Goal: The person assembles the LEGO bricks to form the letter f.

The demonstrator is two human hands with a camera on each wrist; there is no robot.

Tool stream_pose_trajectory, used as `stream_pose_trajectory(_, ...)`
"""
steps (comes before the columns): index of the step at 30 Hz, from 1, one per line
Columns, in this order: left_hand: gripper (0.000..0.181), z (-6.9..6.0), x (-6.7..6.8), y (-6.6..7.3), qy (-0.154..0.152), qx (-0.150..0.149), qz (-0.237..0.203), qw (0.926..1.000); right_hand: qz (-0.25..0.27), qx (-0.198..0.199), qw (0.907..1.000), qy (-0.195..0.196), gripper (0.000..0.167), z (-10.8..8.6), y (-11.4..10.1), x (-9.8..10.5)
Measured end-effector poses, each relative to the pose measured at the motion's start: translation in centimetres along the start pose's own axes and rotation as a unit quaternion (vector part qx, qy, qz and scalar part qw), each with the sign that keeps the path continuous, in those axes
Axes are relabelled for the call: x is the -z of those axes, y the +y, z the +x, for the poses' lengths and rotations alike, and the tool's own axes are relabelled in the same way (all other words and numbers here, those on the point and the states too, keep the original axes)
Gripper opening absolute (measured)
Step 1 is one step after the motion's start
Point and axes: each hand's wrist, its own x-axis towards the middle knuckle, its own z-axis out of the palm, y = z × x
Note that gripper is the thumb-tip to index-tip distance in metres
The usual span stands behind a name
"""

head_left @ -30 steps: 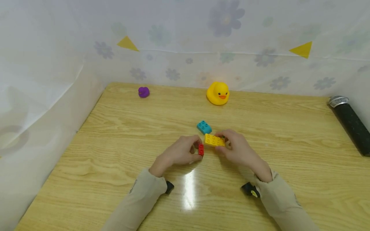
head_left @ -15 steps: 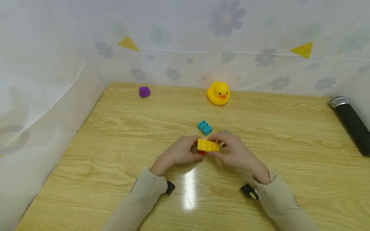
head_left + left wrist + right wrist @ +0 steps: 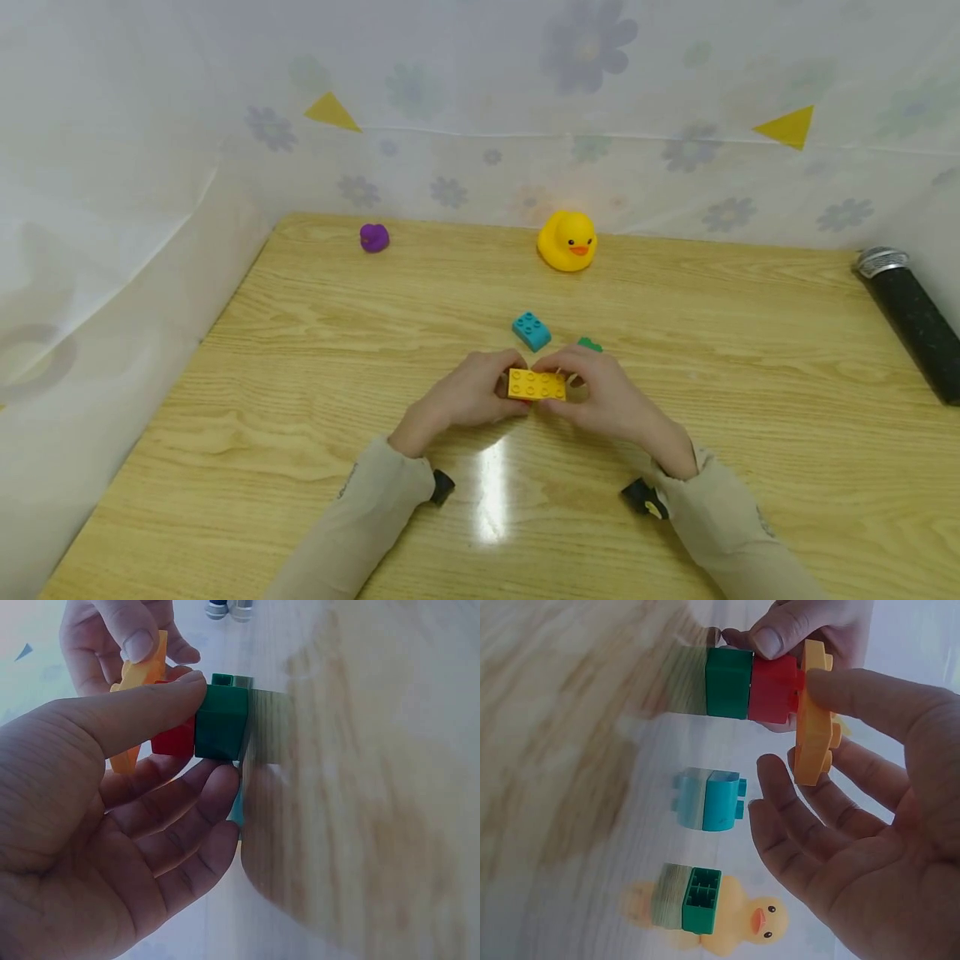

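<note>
Near the middle of the table, my left hand (image 3: 468, 393) grips a red brick (image 3: 771, 691) that sits on a green brick (image 3: 728, 684) standing on the tabletop. My right hand (image 3: 615, 398) pinches a flat yellow brick (image 3: 537, 384) between thumb and fingers. From the head view the yellow brick lies over the red one and hides nearly all of it. In the right wrist view a red stud shows at the yellow brick's underside; whether they are pressed fully together I cannot tell. Just behind the hands is a teal brick (image 3: 531, 332), and a second green brick (image 3: 590, 344) lies partly behind my right hand.
A yellow rubber duck (image 3: 567, 242) and a small purple duck (image 3: 374, 238) stand along the back of the wooden table (image 3: 300, 333). A black microphone (image 3: 911, 321) lies at the right edge. Patterned white cloth (image 3: 480, 92) hangs behind.
My right hand has carried the yellow brick left and slightly nearer, onto the red brick. The second green brick has come into view behind that hand. My left hand has stayed nearly still.
</note>
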Motion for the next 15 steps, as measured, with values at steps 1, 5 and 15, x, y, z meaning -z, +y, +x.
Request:
stream_pose_trajectory(1,0.033,0.01,-0.01,0.00,0.000,0.000,0.000,1.0000,-0.001,0.002,1.0000,0.001,0.034,-0.01,0.02,-0.01)
stream_pose_trajectory(5,0.032,0.04,-0.04,-0.02,-0.003,-0.001,0.001,1.0000,-0.003,-0.001,1.0000,0.000,0.034,-0.04,0.03,0.01)
stream_pose_trajectory(15,0.032,0.02,0.00,0.03,-0.011,0.002,-0.001,0.9999,-0.013,0.000,0.9999,0.001,0.034,0.03,0.00,-0.13)
